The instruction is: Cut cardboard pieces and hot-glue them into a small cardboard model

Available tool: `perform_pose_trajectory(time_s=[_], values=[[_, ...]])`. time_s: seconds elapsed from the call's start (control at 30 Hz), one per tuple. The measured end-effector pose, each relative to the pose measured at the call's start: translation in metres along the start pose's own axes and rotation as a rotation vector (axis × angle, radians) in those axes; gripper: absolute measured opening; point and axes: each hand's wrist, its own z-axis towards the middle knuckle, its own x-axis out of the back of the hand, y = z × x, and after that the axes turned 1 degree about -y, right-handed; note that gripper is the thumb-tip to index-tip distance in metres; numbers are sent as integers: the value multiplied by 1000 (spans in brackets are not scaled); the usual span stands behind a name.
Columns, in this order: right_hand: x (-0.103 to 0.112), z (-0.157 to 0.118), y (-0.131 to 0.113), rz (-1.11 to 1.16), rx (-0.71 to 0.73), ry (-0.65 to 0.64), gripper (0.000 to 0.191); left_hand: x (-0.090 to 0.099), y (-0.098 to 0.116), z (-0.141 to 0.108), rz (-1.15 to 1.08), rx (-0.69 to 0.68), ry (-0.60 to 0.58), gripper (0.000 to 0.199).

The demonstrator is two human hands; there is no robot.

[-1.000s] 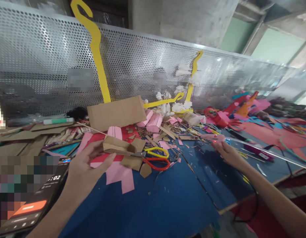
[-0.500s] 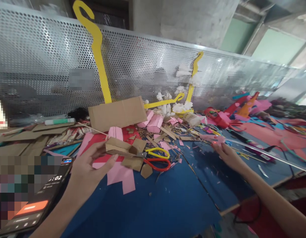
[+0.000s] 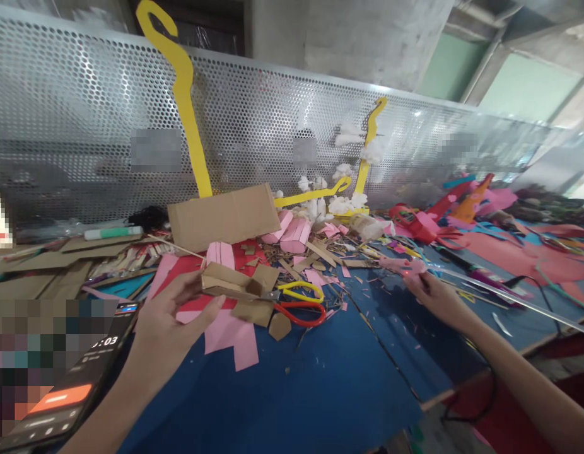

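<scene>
My left hand (image 3: 166, 315) holds a small folded cardboard piece (image 3: 226, 284) between thumb and fingers. Right beside that piece lie scissors (image 3: 299, 306) with one yellow and one red handle, their blades partly hidden by cardboard. Pink paper (image 3: 242, 343) lies beneath, cut with stepped edges. On the right, my right hand (image 3: 436, 299) is closed round what looks like a pink glue gun (image 3: 403, 266) with a small red light. A long clear stick (image 3: 509, 297) runs from it to the right edge, and a black cord hangs under the wrist.
Scraps and a larger cardboard panel (image 3: 226, 217) lie behind the hands. Yellow hooked strips (image 3: 188, 107) stand before a perforated metal screen (image 3: 254, 113). A phone (image 3: 96, 366) is at left. Red and orange paper shapes (image 3: 472, 202) lie back right; the blue table (image 3: 273, 403) has a seam.
My right hand has shifted slightly, and the clear stick has tilted a little. The cord now shows beside my right wrist. My left hand and the cardboard piece have hardly moved.
</scene>
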Motion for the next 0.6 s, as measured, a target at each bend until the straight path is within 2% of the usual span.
perform_pose_trajectory(time_s=[0.23,0.4,0.5,0.57,0.6], values=[[3,-19,-1,-33,-20,87,32,-2,8,0,-6,19,22,44],[12,-56,-7,-98,-65,211,40,-2,5,-1,-42,-3,21,43],[14,-80,-24,-220,-10,286,36,-2,0,0,-51,-15,21,44],[11,-91,-47,-246,123,249,28,-3,-3,1,-55,-53,0,45],[9,-95,-63,-202,196,189,24,-3,-5,1,-64,-59,-4,45]])
